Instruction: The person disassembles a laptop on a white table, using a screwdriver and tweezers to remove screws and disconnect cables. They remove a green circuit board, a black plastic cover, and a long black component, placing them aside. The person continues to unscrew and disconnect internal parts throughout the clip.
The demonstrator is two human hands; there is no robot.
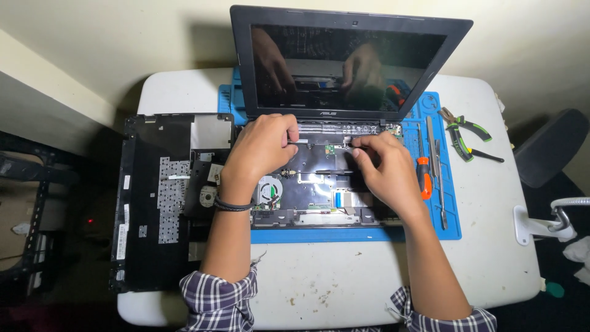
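Opened laptop base [319, 184] lay on blue mat [452, 227]. Left hand [261, 147] curled, fingertips pressing base's rear edge. Right hand [384, 169] pinched a small part there; screwdriver [424, 177] just right of base.

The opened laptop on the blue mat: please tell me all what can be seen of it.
The opened laptop lies on a blue mat, base cover removed, showing dark internals, a round fan and flat ribbon cables. Its dark screen stands upright, switched off, reflecting both hands. The left hand and right hand rest on the internals near the hinge.
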